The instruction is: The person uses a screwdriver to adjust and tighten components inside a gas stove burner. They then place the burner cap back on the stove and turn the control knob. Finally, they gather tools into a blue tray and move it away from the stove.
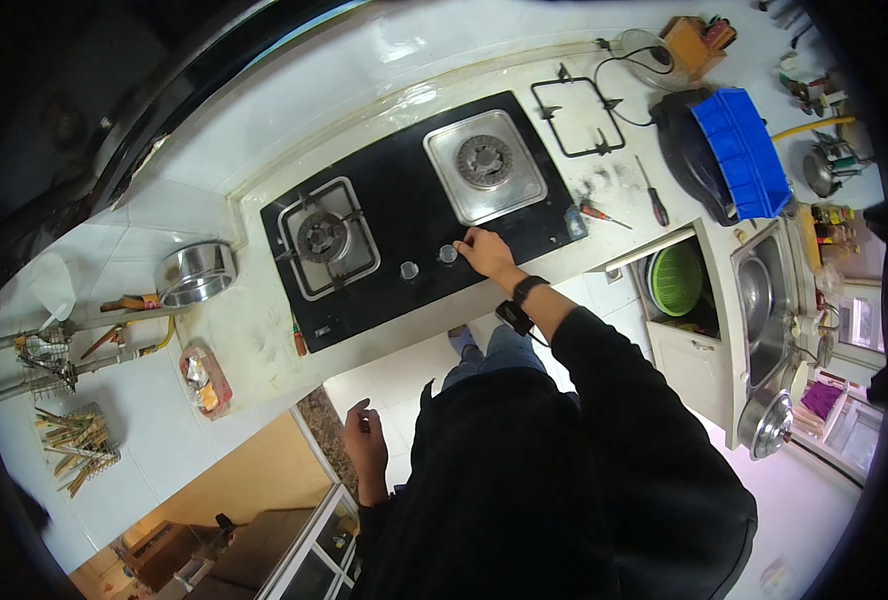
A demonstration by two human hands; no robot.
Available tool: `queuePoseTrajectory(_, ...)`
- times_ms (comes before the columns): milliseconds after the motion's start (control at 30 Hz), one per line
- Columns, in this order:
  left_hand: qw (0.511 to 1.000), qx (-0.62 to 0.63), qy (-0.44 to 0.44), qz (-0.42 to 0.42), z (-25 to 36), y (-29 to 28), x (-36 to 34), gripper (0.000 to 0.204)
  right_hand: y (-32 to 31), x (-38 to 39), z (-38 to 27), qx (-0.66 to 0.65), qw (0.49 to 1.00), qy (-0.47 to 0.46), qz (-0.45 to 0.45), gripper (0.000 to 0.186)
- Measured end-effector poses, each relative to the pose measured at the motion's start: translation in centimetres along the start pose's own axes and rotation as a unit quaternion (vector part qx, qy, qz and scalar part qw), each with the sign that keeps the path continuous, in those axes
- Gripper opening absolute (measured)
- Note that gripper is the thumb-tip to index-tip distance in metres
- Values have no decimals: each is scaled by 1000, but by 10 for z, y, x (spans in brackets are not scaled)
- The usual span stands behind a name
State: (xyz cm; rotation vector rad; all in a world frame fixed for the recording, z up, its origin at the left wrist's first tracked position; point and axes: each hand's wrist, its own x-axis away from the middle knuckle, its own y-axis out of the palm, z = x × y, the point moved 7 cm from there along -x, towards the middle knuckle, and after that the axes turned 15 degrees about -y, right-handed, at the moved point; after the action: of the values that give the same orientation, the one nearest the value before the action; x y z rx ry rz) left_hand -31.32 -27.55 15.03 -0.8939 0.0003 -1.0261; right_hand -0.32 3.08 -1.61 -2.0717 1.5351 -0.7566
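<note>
My right hand reaches over the front of a black glass gas stove, its thumb and fingertips closed at the right-hand knob. To the left is a second knob. My left hand hangs low beside my body, away from the counter, with its fingers curled; a dark patch shows between them, too small to name. The left burner carries its black pan support. On the right, the burner sits bare in its steel tray, its pan support lying on the counter.
Right of the stove lie screwdrivers and a small bottle. Beyond them stand a dark pan with a blue basket and the sink. An open cabinet holds a green strainer. A steel pot stands at left.
</note>
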Motion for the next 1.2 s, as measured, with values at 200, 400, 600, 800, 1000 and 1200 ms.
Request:
queuePoseTrajectory(200, 1000, 6, 24, -7, 16, 22, -9, 22, -152, 25, 151, 2, 957, 124, 262, 37)
queuePoseTrajectory(400, 1000, -17, 17, 6, 52, 56, -2, 21, -275, -15, 246, 108, 937, 146, 297, 58)
queuePoseTrajectory(600, 1000, -17, 7, 25, 95, 94, 31, 22, -292, -87, 269, 24, 961, 105, 253, 51)
queuePoseTrajectory(800, 997, -22, -55, 43, 105, 116, 67, 23, -286, -122, 286, 69, 978, 88, 178, 51)
queuePoseTrajectory(1000, 997, -30, -58, 42, 116, 129, 80, 22, -285, -132, 280, -12, 988, 23, 149, 51)
queuePoseTrajectory(1200, 997, -39, -61, 12, 129, 137, 69, 23, -291, -102, 248, -189, 972, 67, 120, 50)
